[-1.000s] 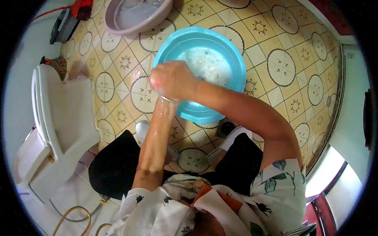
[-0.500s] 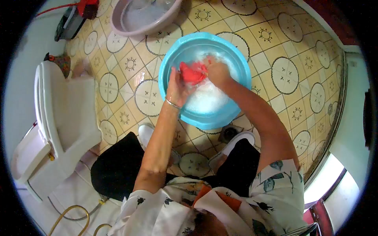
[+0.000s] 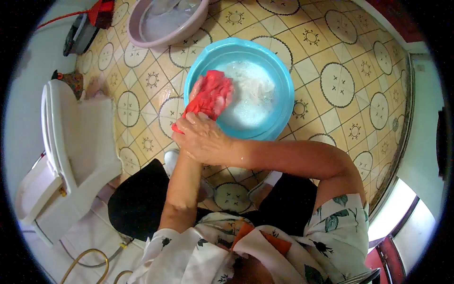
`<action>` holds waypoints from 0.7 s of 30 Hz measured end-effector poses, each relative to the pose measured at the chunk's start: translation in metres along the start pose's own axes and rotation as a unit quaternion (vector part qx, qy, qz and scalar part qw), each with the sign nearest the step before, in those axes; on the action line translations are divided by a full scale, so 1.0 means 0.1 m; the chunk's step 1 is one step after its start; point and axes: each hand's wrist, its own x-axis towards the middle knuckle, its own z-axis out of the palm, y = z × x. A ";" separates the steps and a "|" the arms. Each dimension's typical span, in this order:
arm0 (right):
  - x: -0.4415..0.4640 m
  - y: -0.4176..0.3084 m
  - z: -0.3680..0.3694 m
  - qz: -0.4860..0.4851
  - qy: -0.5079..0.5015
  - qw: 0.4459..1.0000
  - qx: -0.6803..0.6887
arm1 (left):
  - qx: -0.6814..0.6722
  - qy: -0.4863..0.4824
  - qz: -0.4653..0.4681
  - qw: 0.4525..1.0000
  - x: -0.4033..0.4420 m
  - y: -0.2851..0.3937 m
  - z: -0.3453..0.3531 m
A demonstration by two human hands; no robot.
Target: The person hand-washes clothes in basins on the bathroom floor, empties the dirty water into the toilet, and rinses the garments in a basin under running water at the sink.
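Head view: apparently rubbing a crumpled red cloth [image 3: 215, 94] above the left rim of a round light-blue plastic basin [image 3: 287, 90] with white suds [image 3: 250, 106]. Gripping its lower end with the bare right hand [image 3: 204, 137]; draping it over the bare left hand [image 3: 195, 89], closure hidden. Probably calling next for firm pressure.

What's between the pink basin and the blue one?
Just bare patterned floor, a narrow strip between the pink basin and the blue basin; nothing stands on it. Shows in the head view.
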 end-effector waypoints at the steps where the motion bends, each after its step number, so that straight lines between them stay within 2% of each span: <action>1: 0.00 0.06 0.02 -0.022 0.009 1.000 0.000 | -0.017 -0.087 -0.065 0.994 0.04 0.02 0.02; 2: 0.01 0.14 0.03 -0.044 0.017 0.999 0.001 | 0.125 0.002 0.067 0.990 -0.03 -0.11 0.08; 3: 0.01 0.24 0.05 -0.042 0.014 0.999 0.002 | 0.282 0.130 0.165 0.936 -0.10 -0.25 0.15; 6: 0.09 0.55 0.04 -0.080 0.066 0.995 -0.009 | 0.231 0.120 0.153 0.953 -0.11 -0.23 0.03; 8: 0.14 0.69 -0.02 -0.007 0.085 0.996 0.014 | 0.181 0.108 0.141 0.967 -0.09 -0.21 -0.07; 9: 0.15 0.82 0.00 -0.006 0.083 0.996 0.014 | 0.155 0.102 0.133 0.974 -0.08 -0.21 -0.06; 11: 0.17 1.12 0.05 0.053 0.015 0.998 -0.039 | 0.127 0.097 0.125 0.979 -0.04 -0.22 0.00; 13: 0.11 1.42 -0.20 0.107 -0.056 0.992 -0.049 | 0.314 0.217 0.257 0.888 0.00 -0.26 0.37; 14: 0.03 1.51 -0.19 0.157 -0.096 0.975 -0.124 | 0.313 0.218 0.257 0.888 0.01 -0.16 0.32; 15: -0.06 1.57 -0.15 0.458 -0.082 0.883 0.058 | 0.499 0.262 0.222 0.795 -0.02 0.01 0.24; 16: -0.17 1.56 -0.18 0.468 -0.118 0.876 0.012 | 0.663 0.295 0.177 0.665 -0.03 0.11 0.19; 17: -0.31 1.56 -0.19 0.477 -0.155 0.864 -0.032 | 0.743 0.263 0.090 0.608 -0.15 0.06 0.49; 18: -0.53 1.59 -0.10 0.474 -0.160 0.865 -0.030 | 0.741 0.268 0.091 0.609 -0.14 0.05 0.35; 20: -0.86 1.60 0.08 0.441 -0.138 0.874 -0.150 | 0.816 0.241 0.180 0.494 -0.10 0.03 0.08; 21: -0.91 1.58 0.12 0.441 -0.138 0.874 -0.151 | 0.859 0.254 0.211 0.391 -0.13 0.01 0.05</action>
